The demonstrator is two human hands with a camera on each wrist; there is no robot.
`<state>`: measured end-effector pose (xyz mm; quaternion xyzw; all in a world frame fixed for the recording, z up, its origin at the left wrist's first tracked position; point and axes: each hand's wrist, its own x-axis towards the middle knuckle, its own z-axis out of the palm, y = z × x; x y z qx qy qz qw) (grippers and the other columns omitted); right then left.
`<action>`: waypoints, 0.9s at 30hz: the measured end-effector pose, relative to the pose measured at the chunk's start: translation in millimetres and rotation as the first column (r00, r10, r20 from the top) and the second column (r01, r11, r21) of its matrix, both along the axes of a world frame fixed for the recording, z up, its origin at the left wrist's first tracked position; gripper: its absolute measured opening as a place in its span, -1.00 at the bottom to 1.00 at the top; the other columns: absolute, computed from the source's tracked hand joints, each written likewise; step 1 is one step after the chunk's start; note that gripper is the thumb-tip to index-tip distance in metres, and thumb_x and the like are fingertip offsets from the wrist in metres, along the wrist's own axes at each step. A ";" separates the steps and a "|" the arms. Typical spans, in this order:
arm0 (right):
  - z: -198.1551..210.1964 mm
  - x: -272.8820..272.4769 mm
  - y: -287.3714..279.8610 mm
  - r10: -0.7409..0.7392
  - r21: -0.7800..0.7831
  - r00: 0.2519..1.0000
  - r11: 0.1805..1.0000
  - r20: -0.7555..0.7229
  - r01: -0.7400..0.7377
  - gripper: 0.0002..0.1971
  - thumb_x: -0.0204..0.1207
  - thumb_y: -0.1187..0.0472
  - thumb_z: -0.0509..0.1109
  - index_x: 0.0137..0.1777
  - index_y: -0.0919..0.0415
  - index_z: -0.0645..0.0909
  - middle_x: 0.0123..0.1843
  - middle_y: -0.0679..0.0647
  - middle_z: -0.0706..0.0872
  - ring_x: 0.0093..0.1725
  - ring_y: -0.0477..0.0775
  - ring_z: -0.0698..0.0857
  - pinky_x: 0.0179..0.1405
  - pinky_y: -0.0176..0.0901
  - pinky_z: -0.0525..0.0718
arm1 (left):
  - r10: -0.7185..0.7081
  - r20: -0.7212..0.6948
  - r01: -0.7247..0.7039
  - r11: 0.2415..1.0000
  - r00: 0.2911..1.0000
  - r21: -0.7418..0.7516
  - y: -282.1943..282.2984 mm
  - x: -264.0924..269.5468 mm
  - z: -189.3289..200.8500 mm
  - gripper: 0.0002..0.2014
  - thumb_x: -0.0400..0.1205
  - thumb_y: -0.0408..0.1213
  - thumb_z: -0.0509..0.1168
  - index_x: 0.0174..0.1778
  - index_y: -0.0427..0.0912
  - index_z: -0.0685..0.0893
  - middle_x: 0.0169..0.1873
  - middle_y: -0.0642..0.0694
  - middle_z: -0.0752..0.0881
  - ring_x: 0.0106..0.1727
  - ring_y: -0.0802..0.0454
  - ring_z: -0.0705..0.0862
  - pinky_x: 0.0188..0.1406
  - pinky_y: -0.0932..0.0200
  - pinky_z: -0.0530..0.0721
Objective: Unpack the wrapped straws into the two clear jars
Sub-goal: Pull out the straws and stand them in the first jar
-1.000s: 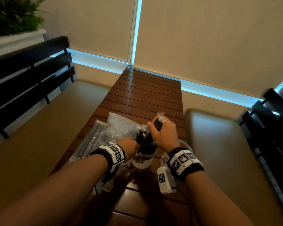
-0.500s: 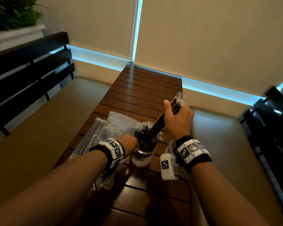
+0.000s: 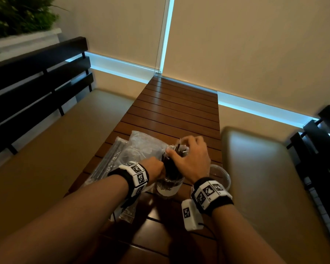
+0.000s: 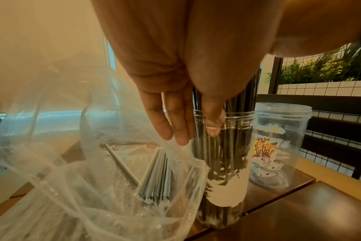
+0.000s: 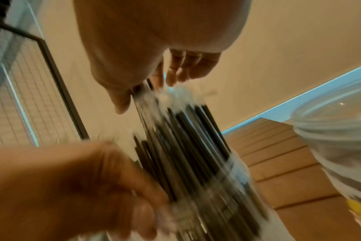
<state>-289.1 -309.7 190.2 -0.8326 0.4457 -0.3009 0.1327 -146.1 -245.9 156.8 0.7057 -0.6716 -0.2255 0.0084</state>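
A clear jar [image 3: 169,187] [image 4: 223,163] packed with black wrapped straws [image 3: 170,164] [image 5: 185,138] stands on the table's near part. My left hand [image 3: 156,167] [image 4: 194,128] grips it near the rim, thumb on one side and fingers [image 4: 175,124] on the other. My right hand [image 3: 192,157] [image 5: 148,88] is on top of the straws, thumb and curled fingers pinching their wrapped tips. A second clear jar [image 3: 220,175] [image 4: 282,138] with a printed label stands just right of the first. No straws show in it.
A crumpled clear plastic bag [image 3: 141,147] [image 4: 72,163] lies left of the jars with more wrapped straws [image 3: 111,159] [image 4: 157,176] in it. The slatted wooden table [image 3: 179,111] runs away between two cushioned benches [image 3: 46,149] with black backrests.
Half a second ago my right hand held a bunch of straws raised up and to the right; now it is back down over the jar. My left hand stayed on the jar.
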 end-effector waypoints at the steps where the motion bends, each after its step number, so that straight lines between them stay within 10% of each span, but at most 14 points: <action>1: 6.8 1.0 -3.3 -0.016 -0.001 0.999 1.000 0.047 0.016 -0.44 0.30 -0.45 0.41 0.14 -0.10 0.54 0.09 -0.14 0.45 0.11 -0.09 0.51 0.00 -0.15 0.63 | -0.007 0.000 0.007 1.000 1.000 -0.012 -0.1 -0.3 -0.3 -0.80 0.68 -0.26 0.26 0.03 -0.24 0.77 -0.05 -0.18 0.78 -0.05 -0.12 0.74 0.07 -0.04 0.73; 5: 31.1 10.1 -4.7 0.045 -0.161 0.992 0.987 0.118 -0.026 -0.44 0.46 -0.37 0.27 0.33 -0.06 0.52 0.24 -0.05 0.50 0.20 -0.06 0.50 0.16 -0.09 0.51 | -0.046 0.038 0.046 0.999 0.998 -0.009 0.7 -0.4 -0.7 -0.78 0.71 -0.24 0.22 0.04 -0.20 0.77 -0.02 -0.13 0.77 -0.01 -0.10 0.73 0.12 0.00 0.70; 12: -1.9 20.3 4.4 0.254 0.015 0.882 0.962 -0.397 -0.271 -0.57 0.76 -0.04 -0.04 0.45 0.01 0.53 0.44 0.00 0.58 0.49 0.05 0.43 0.44 0.07 0.30 | -0.079 0.096 0.082 0.996 0.992 -0.027 0.0 -0.9 -0.4 -0.74 0.73 -0.27 0.18 0.14 -0.25 0.75 0.08 -0.21 0.76 0.11 -0.18 0.72 0.18 -0.04 0.66; 27: -15.1 19.1 1.1 0.225 0.093 0.884 0.974 -0.410 -0.205 -0.42 0.73 -0.15 -0.13 0.65 0.05 0.31 0.64 0.04 0.39 0.68 0.10 0.20 0.64 0.17 0.09 | -0.041 0.003 0.041 0.991 0.999 -0.128 27.7 16.7 39.9 -0.74 0.50 -0.32 0.32 0.10 -0.04 0.62 -0.01 -0.02 0.68 -0.01 -0.05 0.68 -0.04 0.06 0.72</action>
